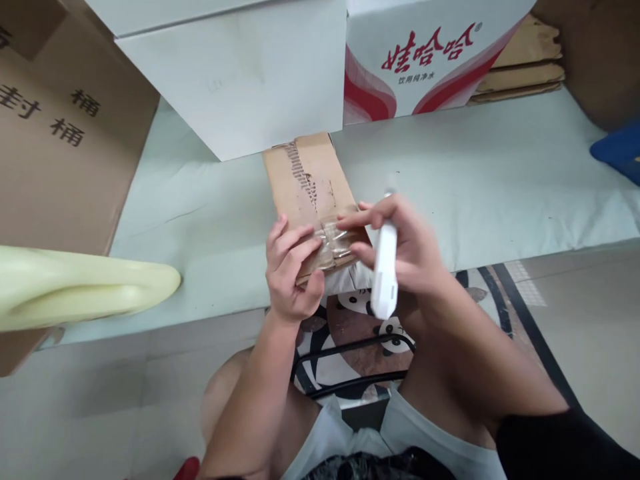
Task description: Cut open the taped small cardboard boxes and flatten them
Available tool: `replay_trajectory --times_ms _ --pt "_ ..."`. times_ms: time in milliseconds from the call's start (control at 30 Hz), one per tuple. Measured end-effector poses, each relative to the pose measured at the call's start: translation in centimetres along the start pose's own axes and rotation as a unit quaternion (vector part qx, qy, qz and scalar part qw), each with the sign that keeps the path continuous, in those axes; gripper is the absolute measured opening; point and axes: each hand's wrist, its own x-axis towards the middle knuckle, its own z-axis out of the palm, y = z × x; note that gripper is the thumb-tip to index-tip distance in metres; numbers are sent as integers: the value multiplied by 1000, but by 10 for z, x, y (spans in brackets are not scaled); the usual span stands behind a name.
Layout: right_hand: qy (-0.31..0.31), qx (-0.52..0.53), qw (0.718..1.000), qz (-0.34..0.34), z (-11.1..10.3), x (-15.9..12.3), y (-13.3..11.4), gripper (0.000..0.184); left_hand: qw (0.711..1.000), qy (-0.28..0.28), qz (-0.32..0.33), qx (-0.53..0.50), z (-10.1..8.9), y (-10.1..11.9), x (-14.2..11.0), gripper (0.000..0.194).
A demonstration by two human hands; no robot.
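A small brown cardboard piece (323,177), torn along a ridged strip, lies at the table's near edge. Crinkled clear tape (333,243) covers its near end. My left hand (293,273) is closed on the cardboard's near left corner, fingers on top at the tape and thumb by the front edge. Across from it, my right hand (403,240) grips a slim white tool (385,273), slightly blurred, upright in the palm. The tool's exact kind does not show. Its index finger and thumb reach to the tape's right side.
On the pale green tabletop (450,173) stand a plain white box (250,80) and a red-and-white printed carton (425,73). Folded cardboard (525,70) lies back right. At left are a large brown carton (60,147) and a pale yellow rounded object (85,287).
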Motion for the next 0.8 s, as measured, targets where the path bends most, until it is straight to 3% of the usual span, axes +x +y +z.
replay_trajectory --times_ms 100,200,333,467,600,800 --pt "142 37 989 -9 -2 1 -3 26 1000 10 8 19 4 1 -1 33" --pt "190 81 978 1 -7 3 -10 25 999 23 15 19 8 -3 -7 39" --pt "183 123 975 -3 -8 7 -21 30 998 48 0 29 15 -1 -13 39" --pt "176 40 983 -17 1 3 -26 28 997 60 2 39 21 8 -14 36" --pt "143 -63 987 45 10 -2 -28 19 998 34 -16 60 21 12 -14 37" --pt "101 -94 982 127 10 0 -27 15 997 6 -57 57 17 12 -15 37"
